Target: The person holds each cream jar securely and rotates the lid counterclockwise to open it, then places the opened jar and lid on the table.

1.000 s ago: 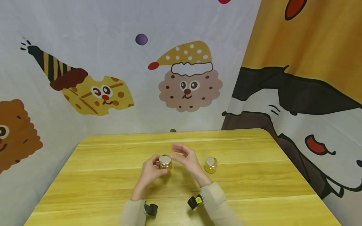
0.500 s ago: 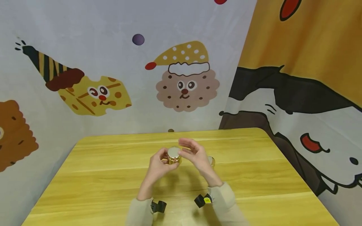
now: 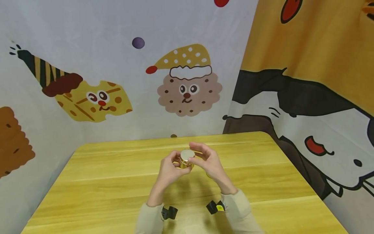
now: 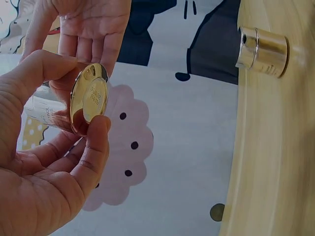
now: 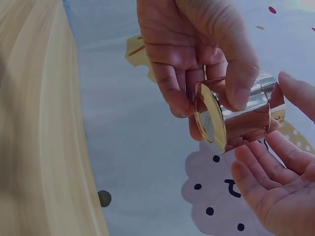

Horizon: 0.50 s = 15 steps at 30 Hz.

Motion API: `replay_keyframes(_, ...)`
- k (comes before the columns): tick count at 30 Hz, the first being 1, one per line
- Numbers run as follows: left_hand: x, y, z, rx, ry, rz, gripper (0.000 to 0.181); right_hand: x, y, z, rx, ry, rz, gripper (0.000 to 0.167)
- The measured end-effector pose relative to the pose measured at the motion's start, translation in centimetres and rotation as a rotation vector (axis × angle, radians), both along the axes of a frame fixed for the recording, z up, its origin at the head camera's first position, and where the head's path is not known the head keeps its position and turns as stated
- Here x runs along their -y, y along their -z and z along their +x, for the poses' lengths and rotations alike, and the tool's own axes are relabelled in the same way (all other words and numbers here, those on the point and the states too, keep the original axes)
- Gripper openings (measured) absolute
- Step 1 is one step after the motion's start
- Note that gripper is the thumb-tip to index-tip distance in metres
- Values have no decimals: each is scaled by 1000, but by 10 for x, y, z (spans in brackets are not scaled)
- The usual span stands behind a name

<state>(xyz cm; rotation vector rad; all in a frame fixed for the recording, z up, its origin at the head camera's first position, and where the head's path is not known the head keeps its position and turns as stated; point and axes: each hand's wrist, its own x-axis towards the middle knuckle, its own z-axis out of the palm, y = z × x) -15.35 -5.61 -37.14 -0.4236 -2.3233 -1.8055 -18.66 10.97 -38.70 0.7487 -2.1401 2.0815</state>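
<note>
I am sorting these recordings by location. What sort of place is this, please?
Probably an indoor corner set up for filming: a wood-patterned table, a cartoon-printed cloth behind it, and two small black wrist cameras suggest it.

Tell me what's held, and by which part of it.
The left hand holds a shiny gold metallic-looking cylindrical container around its lower body, near the base. The right hand is spread by the container's upper end; contact is unclear.
</note>
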Motion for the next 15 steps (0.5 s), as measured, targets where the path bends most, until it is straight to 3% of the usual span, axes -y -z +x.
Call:
replay_keyframes(5, -4, -2, 2, -6, 2, -4, 31, -4, 0, 1, -35, -1, 53, 47)
replay_keyframes(12, -5, 27, -12, -23, 0, 7, 37, -6, 2, 1, -80, 1, 100, 48)
replay_keyframes(15, -3, 31, -14, -38, 15, 3, 37, -7, 2, 2, -100, -2, 101, 46)
